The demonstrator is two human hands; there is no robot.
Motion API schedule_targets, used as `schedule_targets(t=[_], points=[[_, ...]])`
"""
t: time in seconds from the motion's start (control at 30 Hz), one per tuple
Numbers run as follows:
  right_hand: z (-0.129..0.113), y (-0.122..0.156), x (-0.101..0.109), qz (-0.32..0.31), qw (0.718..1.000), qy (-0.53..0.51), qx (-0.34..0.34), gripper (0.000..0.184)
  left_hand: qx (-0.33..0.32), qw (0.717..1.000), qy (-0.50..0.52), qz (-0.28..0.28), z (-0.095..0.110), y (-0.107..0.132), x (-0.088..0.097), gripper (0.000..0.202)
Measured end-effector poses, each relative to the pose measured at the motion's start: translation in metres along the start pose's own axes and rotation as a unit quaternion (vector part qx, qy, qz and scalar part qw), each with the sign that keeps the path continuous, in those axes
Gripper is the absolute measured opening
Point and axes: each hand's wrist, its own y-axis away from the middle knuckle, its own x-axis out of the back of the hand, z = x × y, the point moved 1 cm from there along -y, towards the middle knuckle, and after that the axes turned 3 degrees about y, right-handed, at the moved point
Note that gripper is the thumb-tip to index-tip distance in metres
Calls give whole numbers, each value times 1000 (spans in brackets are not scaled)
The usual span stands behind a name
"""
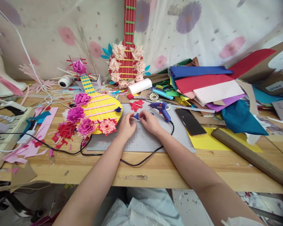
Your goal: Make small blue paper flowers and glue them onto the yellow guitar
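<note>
My left hand (127, 126) and my right hand (150, 122) meet above the grey cutting mat (136, 142). Between their fingertips is a small dark blue paper piece (136, 116), pinched from both sides; its exact shape is too small to tell. Red paper petals (136, 105) lie just beyond my fingers. A blue glue gun (160, 109) rests on the mat to the right of my right hand. Left of my left hand lies a yellow paper lute (101, 108) with pink strings, edged with purple and pink paper flowers and one small blue flower (118, 109).
A red paper lute (129, 62) stands against the curtain. Right are a black phone (190, 121), a cardboard tube (250, 157) and stacked coloured paper (209, 83). A black cord (141, 163) loops along the table front. A power strip (10, 135) sits left, near red scraps (66, 130).
</note>
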Motion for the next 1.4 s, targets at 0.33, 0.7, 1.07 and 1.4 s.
schedule_targets(t=[0.33,0.7,1.07,1.4], points=[[3,1,-7,20,987,-149,49,20,62,990,119,35,-3,-4,2,29],[8,-4,-13,11,951,-304,-46,25,70,987,142,42,0,-4,0,34],[10,-5,-13,19,952,-300,-62,30,94,983,148,47,-3,-5,1,28],[15,-3,-8,75,964,-253,-28,30,99,988,99,63,-6,-6,0,31]])
